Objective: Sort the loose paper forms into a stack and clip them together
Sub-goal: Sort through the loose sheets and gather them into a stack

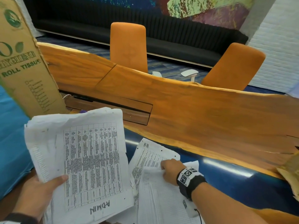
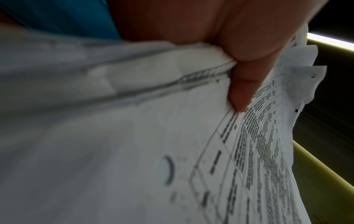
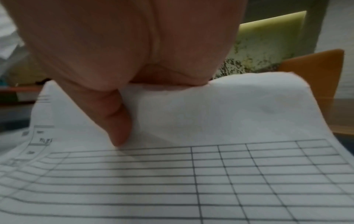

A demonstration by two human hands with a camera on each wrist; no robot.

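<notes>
My left hand [image 1: 40,188] holds a stack of printed forms [image 1: 90,159] above the table; the top sheet carries a table and the handwritten word ADMIN. The thumb [image 2: 243,91] presses on the top sheet in the left wrist view. To the right, loose forms [image 1: 155,159] lie on the blue table edge. My right hand [image 1: 169,167] pinches the far edge of a ruled form [image 3: 191,174], thumb [image 3: 116,124] on top, and that edge curls up off the pile. No clip is in view.
A long wooden table [image 1: 194,110] runs across with a blue glossy strip [image 1: 226,175] along my side. A cardboard tissue box [image 1: 24,62] stands at the left. Two orange chairs [image 1: 129,46] sit beyond the table. Crumpled brown paper [image 1: 291,172] lies at the right edge.
</notes>
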